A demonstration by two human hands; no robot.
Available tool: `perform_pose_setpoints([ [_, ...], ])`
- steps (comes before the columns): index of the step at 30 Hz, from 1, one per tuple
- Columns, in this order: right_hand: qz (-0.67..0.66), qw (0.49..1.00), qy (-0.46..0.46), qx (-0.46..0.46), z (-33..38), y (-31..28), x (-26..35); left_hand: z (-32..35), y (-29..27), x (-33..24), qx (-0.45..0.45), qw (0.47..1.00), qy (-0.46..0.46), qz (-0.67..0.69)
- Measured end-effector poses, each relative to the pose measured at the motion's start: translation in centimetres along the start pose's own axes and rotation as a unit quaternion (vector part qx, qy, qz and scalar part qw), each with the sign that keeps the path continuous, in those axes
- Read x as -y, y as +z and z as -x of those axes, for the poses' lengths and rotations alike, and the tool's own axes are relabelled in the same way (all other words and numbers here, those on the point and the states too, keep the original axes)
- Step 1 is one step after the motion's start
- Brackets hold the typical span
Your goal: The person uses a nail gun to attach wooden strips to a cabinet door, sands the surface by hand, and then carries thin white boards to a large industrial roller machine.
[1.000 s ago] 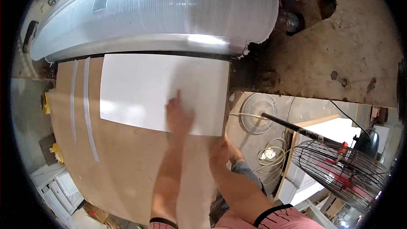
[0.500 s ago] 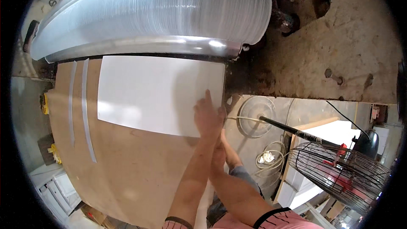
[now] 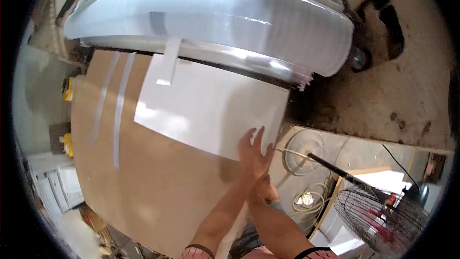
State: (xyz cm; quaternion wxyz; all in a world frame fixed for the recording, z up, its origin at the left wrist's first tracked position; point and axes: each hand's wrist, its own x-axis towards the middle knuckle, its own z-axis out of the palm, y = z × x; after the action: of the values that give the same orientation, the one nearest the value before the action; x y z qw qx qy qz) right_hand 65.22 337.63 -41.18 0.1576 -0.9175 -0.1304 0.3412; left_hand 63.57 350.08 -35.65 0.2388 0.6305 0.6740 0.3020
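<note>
A white rectangular sheet (image 3: pixel 201 100) lies on a brown board-like tabletop (image 3: pixel 158 187), below a large roll wrapped in clear film (image 3: pixel 215 14). My left hand (image 3: pixel 255 156) is over the sheet's near right corner, fingers spread and holding nothing. Below its wrist, my right hand (image 3: pixel 263 182) is at the table's right edge, its fingers mostly hidden by the left wrist. A pale strip (image 3: pixel 170 64) lies across the sheet's far left edge and reaches up to the shiny metal bar under the roll. Two grey strips (image 3: pixel 122 105) run along the board to the left.
On the right are a round fan base (image 3: pixel 304 152), a black pole, a wire fan cage (image 3: pixel 378 216) and a coiled hose (image 3: pixel 311 199) on the floor. A stained slab (image 3: pixel 373 100) stands at the far right. White cabinets (image 3: pixel 62 187) are at lower left.
The view has tilted, shifting the table and roll. My left hand's fingers have spread from a single pointing finger. The pale strip now shows across the sheet's far edge.
</note>
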Motion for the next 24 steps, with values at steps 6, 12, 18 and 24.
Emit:
perform_pose_setpoints([
  [6,0.003,1.0,-0.021,-0.02,-0.4,0.3,-1.1,-0.5,-8.4,5.1,-0.077,0.995,0.006,-0.066],
  [12,0.003,0.999,-0.024,-0.039,-1.9,0.6,-2.3,-4.1,-15.5,10.0,-0.175,0.976,0.014,-0.129],
  [18,0.134,0.984,-0.094,-0.071,-3.3,2.0,-3.5,-10.7,-16.2,19.2,-0.225,0.954,-0.104,-0.169],
  [24,-0.126,0.985,-0.02,0.118,3.4,-4.3,3.8,-12.0,-17.4,23.0,-0.047,0.946,-0.23,-0.223],
])
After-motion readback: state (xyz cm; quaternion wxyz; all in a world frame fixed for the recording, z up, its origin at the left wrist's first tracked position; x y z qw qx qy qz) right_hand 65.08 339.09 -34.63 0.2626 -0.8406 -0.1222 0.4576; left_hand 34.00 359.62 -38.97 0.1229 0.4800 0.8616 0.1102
